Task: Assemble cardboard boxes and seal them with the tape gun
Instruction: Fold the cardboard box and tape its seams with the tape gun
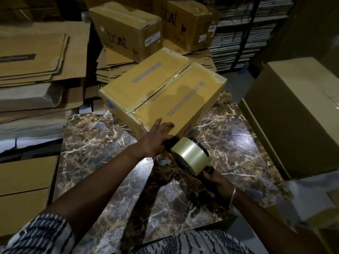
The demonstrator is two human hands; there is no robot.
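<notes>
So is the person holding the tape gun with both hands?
No, only the right hand grips the tape gun; the left hand presses flat against the side of the cardboard box.

The roll of clear tape [189, 155] hides most of the tape gun [183, 163], so its blade end near the cardboard box [163, 92] cannot be made out, and its handle is buried in the right hand [217, 182], whose fingers [208, 174] show only at the tips. The left hand [155, 139] covers the box's near corner and part of the gun's front, and whether its lower fingers touch the gun cannot be told. The marbled worktop [102, 136] vanishes behind the box, and the large carton [297, 114] at right runs past the frame edge.
</notes>
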